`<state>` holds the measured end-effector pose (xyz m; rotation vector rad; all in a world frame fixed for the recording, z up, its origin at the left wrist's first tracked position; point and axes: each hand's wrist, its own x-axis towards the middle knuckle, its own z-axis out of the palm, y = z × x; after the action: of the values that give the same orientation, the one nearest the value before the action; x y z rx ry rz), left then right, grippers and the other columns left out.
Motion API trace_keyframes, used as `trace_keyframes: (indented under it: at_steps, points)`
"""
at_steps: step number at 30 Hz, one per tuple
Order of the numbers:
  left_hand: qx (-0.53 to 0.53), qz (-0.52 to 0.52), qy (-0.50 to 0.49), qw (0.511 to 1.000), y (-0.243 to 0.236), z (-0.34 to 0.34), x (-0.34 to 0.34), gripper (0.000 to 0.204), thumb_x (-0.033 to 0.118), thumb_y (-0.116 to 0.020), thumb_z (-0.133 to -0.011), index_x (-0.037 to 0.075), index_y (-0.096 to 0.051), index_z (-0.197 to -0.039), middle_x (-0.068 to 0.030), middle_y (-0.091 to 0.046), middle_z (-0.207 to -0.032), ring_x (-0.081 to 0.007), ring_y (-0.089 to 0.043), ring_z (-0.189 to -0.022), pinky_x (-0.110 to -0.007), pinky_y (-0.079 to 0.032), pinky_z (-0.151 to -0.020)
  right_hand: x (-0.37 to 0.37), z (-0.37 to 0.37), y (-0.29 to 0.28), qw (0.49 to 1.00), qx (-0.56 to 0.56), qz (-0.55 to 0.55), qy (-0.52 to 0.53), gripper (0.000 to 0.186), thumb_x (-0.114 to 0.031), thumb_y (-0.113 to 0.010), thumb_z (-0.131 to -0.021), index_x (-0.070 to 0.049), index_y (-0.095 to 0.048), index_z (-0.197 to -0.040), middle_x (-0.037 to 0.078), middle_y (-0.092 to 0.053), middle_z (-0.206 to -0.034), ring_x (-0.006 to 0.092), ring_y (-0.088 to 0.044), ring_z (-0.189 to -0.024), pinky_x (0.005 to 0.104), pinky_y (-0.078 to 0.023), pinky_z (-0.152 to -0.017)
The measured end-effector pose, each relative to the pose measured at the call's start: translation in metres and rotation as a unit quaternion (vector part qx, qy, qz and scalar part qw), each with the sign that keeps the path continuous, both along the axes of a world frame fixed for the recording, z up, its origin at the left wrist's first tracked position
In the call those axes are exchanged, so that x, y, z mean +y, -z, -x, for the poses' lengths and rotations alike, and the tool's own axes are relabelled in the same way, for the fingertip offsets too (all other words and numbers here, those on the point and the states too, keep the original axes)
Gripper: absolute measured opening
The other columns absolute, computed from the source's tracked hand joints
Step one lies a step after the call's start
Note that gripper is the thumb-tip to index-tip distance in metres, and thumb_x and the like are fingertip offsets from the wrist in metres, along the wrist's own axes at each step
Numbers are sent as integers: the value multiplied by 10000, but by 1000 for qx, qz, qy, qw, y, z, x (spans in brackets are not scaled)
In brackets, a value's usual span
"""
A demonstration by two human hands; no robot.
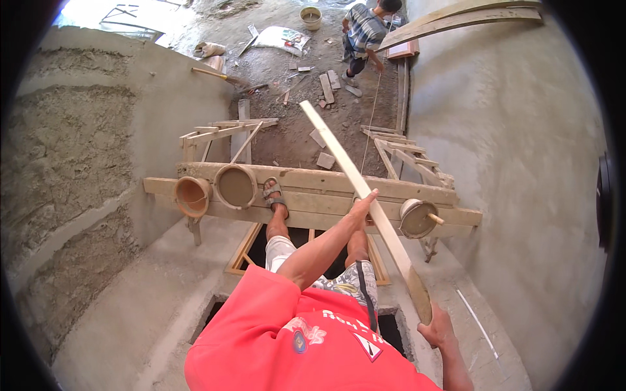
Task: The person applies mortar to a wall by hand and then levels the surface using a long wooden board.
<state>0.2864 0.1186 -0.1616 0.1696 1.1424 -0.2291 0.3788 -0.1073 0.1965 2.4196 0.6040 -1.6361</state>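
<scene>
head: board (pixel 391 240) over planks (pixel 313 184) with 3 buckets (pixel 190 189)

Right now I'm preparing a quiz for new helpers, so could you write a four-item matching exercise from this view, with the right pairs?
Column one:
1. Orange bucket
2. Left hand
3. White sack
4. Right hand

Column two:
A. around the middle of the wooden board
B. on the ground
C. at the board's near end
D. near the left end of the planks

Pairs: 1-D, 2-A, 3-B, 4-C.

Four buckets (pixel 236 187) (one distant), one held board (pixel 385 225), one co-worker (pixel 363 30).
</scene>
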Motion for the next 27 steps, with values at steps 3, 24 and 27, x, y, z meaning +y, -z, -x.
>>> trace_keyframes:
  at_steps: [3, 24, 27]
  points:
    - [83, -70, -108, 988, 18, -2, -19, 550, 332, -708, -746, -18, -539, -1135, -125, -592, -1016, -262, -582, -901, -436, -492, -729, -29, -8, 13, 994, -28, -52, -89, 690, -201, -702, -658, -7, -435, -1264, 252, -601, -1036, 421, -573, -973, 474, -472, -834]
    - [122, -64, -329, 934, -15, 52, 58, 452, 285, -670, -775, 61, -503, -1130, -118, -544, -1030, -295, -567, -933, -480, -476, -845, 50, -116, -4, 929, -252, -228, -149, 571, -150, -639, -800, -52, -449, -1329, 202, -610, -1090, 345, -576, -1028, 422, -443, -914]
    - [124, -53, -293, 947, -50, 50, 35, 494, 291, -660, -778, 46, -484, -1168, -126, -541, -1061, -304, -552, -975, -493, -457, -873, 77, -101, 4, 961, -129, -210, -128, 627, -184, -642, -809, -61, -397, -1373, 215, -586, -1152, 353, -559, -1071, 434, -431, -942]
